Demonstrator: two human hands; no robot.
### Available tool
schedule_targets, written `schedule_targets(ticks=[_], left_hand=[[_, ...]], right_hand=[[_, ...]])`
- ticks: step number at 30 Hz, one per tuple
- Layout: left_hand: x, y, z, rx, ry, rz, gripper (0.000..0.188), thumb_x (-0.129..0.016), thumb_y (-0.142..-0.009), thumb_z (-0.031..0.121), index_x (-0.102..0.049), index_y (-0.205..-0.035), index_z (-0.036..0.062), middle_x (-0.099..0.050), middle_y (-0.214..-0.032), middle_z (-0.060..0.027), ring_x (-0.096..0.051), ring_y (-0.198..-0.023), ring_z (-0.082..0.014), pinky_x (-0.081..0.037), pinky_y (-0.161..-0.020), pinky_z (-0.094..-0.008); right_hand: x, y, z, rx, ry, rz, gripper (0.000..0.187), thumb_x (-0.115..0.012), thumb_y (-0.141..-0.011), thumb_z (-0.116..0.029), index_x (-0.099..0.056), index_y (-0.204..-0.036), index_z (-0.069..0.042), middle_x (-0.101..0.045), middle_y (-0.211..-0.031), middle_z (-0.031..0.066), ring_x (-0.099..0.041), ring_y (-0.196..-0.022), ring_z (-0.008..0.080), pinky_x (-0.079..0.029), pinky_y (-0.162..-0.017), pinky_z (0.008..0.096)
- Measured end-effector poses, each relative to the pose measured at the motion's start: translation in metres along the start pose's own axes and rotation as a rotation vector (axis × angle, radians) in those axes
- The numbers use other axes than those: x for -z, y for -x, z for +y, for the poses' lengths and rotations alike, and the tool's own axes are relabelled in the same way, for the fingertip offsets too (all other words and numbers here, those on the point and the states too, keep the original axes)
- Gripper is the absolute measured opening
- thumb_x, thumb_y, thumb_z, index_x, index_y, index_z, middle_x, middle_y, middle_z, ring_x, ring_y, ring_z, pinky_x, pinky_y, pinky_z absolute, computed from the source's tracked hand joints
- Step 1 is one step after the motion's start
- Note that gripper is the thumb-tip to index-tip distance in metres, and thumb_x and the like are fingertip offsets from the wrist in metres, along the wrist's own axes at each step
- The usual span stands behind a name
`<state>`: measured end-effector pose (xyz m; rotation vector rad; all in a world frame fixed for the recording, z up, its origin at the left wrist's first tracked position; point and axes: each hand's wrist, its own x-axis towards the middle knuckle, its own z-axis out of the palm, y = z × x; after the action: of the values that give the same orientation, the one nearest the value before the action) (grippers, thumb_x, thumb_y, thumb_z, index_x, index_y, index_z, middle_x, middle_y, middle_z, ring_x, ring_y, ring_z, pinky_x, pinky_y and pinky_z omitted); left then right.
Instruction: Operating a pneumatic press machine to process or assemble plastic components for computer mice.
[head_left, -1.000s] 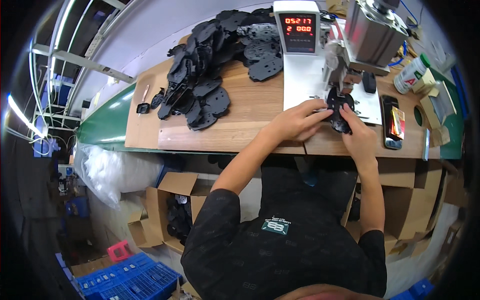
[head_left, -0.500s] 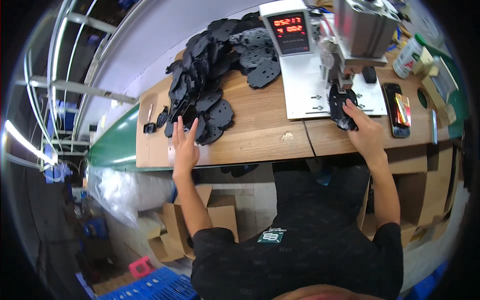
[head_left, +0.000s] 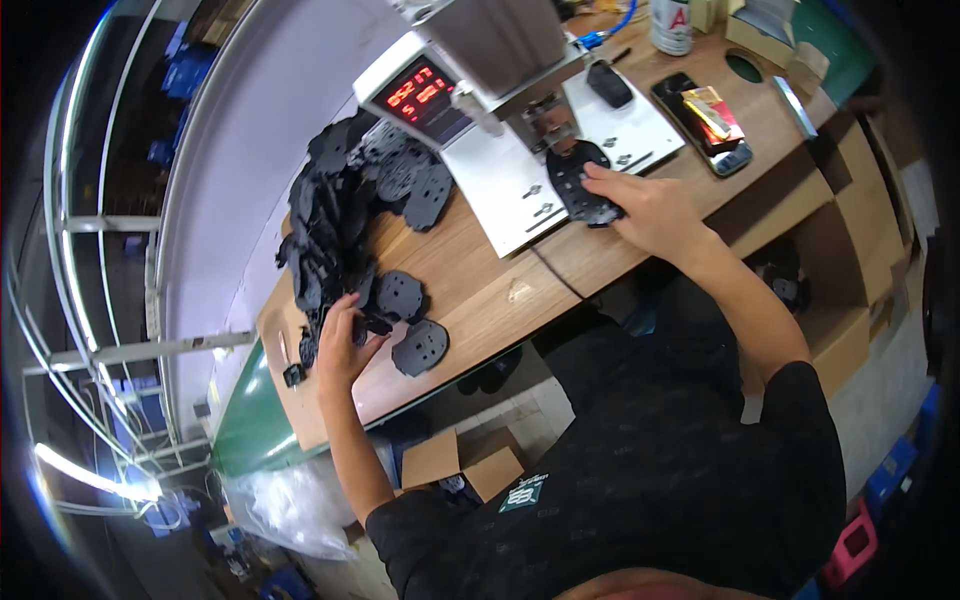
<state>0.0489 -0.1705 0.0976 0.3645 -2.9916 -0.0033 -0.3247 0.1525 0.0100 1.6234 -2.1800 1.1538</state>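
Black, rounded, pierced plate [head_left: 574, 183] is grasped by the right hand [head_left: 652, 212]; left hand [head_left: 343, 348] grip unclear.

left grip [head_left: 345, 350]: spread, perhaps half-curled | right grip [head_left: 655, 215]: pinching
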Motion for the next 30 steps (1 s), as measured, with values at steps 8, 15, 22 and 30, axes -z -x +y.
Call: schedule_targets(ticks=[8, 15, 22, 30], left_hand=[[-0.024, -0.033, 0.041, 0.214, 0.297, 0.364, 0.029, -0.081, -0.077, 0.001, -0.066, -0.101, 0.0026, -0.073, -0.092, -0.0098, -0.073, -0.083, -0.0214, -0.056, -0.072, -0.0297], [-0.040, -0.132, 0.146, -0.394, 0.613, 0.534, 0.018, -0.072, -0.078, -0.009, -0.066, -0.092, 0.0001, -0.074, -0.101, -0.0167, -0.073, -0.100, -0.0299, -0.057, -0.095, -0.0418], [-0.078, -0.186, 0.196, -0.584, 0.404, 0.485, 0.012, -0.068, -0.079, -0.004, -0.065, -0.091, -0.0007, -0.072, -0.107, -0.0138, -0.070, -0.105, -0.0325, -0.058, -0.094, -0.0443], [-0.104, -0.205, 0.204, -0.486, 0.504, 0.509, 0.021, -0.069, -0.073, -0.007, -0.066, -0.093, -0.0007, -0.072, -0.109, -0.0152, -0.069, -0.108, -0.0342, -0.056, -0.097, -0.0469]], right_hand=[[0.004, -0.001, -0.004, -0.043, 0.030, -0.021, 0.037, -0.070, -0.072, -0.006, -0.072, -0.109, -0.011, -0.070, -0.123, 0.0031, -0.073, -0.092, 0.0205, -0.059, -0.071, 0.0336], [0.060, -0.014, -0.004, -0.092, -0.186, -0.100, 0.034, -0.070, -0.071, -0.004, -0.073, -0.104, -0.007, -0.073, -0.114, 0.0085, -0.072, -0.096, 0.0260, -0.057, -0.085, 0.0347], [0.129, 0.107, 0.017, -0.378, -0.562, -0.043, 0.027, -0.073, -0.072, 0.002, -0.073, -0.099, 0.001, -0.075, -0.100, 0.0132, -0.073, -0.093, 0.0220, -0.056, -0.084, 0.0312], [0.146, 0.283, 0.083, -1.144, -0.248, -0.030, 0.045, -0.070, -0.081, -0.005, -0.063, -0.125, 0.003, -0.072, -0.089, 0.0127, -0.069, -0.072, 0.0171, -0.053, -0.068, 0.0282]])
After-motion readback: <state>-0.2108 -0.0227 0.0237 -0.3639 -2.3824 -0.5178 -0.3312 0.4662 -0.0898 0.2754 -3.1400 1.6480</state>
